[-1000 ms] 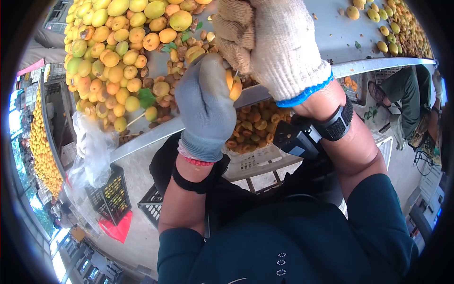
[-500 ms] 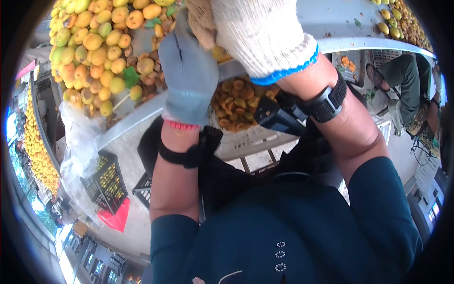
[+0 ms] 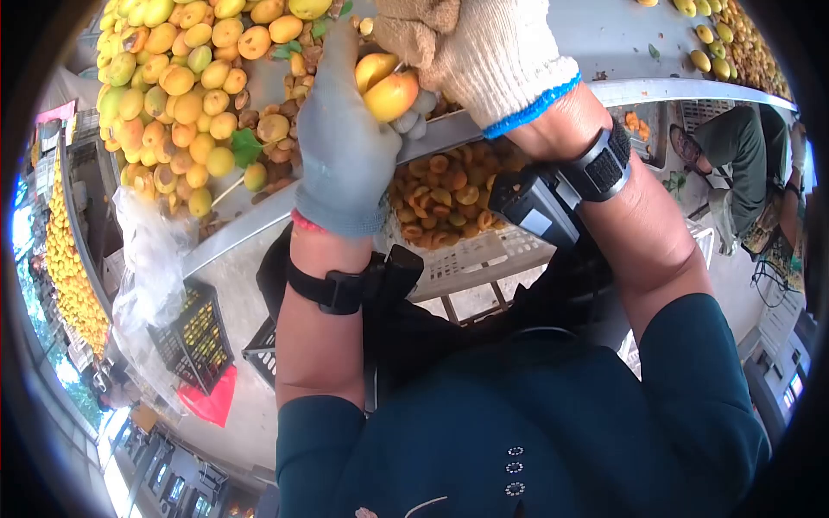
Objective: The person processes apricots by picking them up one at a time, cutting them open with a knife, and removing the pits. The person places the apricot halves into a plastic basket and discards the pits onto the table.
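Observation:
My left hand (image 3: 350,142), in a grey glove, is closed around a yellow-orange apricot (image 3: 391,95) with a deep split across it. Right beside the fruit is my right hand (image 3: 471,56), in a cream knit glove with a tan palm side and blue cuff. Its fingers are curled in; whatever they hold is hidden, though a thin dark edge shows near the split. Whole apricots (image 3: 177,82) are heaped on the metal table to the left of my hands. Under the table edge, halved apricots (image 3: 449,194) fill a pale plastic crate (image 3: 466,272).
The table's metal rim (image 3: 250,220) runs below my hands. A clear plastic bag (image 3: 147,250) hangs at its left, above a dark crate (image 3: 194,337). More fruit lies at the table's far right. Another person's leg (image 3: 734,142) is at the right.
My hands have drawn slightly apart and tilted, so the split apricot now shows in the left one. The halved apricots below are more exposed.

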Available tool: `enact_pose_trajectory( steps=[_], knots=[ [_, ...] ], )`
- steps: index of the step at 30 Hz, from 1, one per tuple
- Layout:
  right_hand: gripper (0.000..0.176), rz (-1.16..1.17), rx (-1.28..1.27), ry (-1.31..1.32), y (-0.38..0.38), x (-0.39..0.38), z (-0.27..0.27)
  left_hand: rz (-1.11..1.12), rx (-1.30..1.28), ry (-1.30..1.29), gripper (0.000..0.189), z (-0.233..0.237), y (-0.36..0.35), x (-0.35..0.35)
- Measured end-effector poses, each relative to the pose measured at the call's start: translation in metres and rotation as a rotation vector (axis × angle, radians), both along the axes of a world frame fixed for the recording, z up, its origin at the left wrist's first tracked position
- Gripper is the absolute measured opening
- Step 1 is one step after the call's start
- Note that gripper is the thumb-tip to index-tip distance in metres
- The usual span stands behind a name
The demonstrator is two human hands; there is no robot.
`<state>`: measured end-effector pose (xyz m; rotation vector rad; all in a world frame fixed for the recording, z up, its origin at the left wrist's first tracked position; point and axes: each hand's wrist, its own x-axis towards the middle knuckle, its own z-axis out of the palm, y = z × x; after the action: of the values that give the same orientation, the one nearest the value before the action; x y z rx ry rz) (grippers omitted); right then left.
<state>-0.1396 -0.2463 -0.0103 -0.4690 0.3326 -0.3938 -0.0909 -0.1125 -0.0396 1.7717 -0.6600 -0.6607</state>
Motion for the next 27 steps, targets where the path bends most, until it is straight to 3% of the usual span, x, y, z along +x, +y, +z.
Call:
enact_pose_trajectory(
  steps=[1,3,4,5,7,10,11,14,17,19,22,23,26,27],
  knots=[
    [0.035,-0.021,-0.005,-0.01,-0.001,0.005,0.0,-0.03,0.007,-0.025,0.06,0.001,-0.002,0.004],
    [0.035,0.003,0.065,0.025,0.0,0.008,-0.001,-0.031,-0.022,-0.38,0.063,-0.019,0.003,0.009],
    [0.035,0.036,-0.028,-0.002,-0.002,0.006,0.002,-0.024,-0.041,-0.56,0.064,-0.02,0.001,0.012],
    [0.036,0.068,0.021,0.041,-0.003,0.008,0.002,-0.035,-0.004,-0.525,0.069,-0.018,0.001,0.014],
    [0.021,-0.229,-0.859,0.066,0.005,0.004,-0.021,-0.065,0.085,-0.43,0.078,-0.009,0.0,0.01],
    [0.023,-0.113,-0.216,-0.024,0.009,0.003,-0.015,-0.098,0.112,-0.418,0.077,-0.006,-0.001,0.012],
    [0.023,-0.103,-0.23,-0.063,0.008,0.004,-0.013,-0.085,0.092,-0.447,0.075,-0.009,-0.001,0.014],
    [0.024,-0.062,-0.202,-0.105,0.009,0.004,-0.011,-0.063,-0.011,-0.063,0.07,-0.017,-0.004,0.019],
    [0.025,-0.155,-0.453,-0.014,0.015,0.003,-0.013,0.006,-0.122,0.214,0.067,-0.014,-0.004,0.014],
    [0.03,0.001,-0.249,-0.145,0.006,0.0,-0.015,0.03,-0.031,-0.155,0.064,-0.01,-0.003,0.009],
    [0.028,0.094,0.025,-0.262,0.004,-0.001,-0.012,0.127,-0.108,-0.416,0.028,-0.021,-0.006,0.01],
    [0.027,0.102,0.114,-0.285,0.006,-0.002,-0.011,0.174,-0.159,-0.376,0.027,-0.024,-0.007,0.008],
    [0.027,0.074,-0.036,-0.265,0.004,-0.007,-0.003,0.318,-0.323,-0.287,0.042,-0.028,-0.012,0.005],
    [0.026,0.058,-0.048,-0.25,0.003,-0.009,-0.003,0.342,-0.389,-0.115,0.042,-0.024,-0.015,0.005]
  ],
)
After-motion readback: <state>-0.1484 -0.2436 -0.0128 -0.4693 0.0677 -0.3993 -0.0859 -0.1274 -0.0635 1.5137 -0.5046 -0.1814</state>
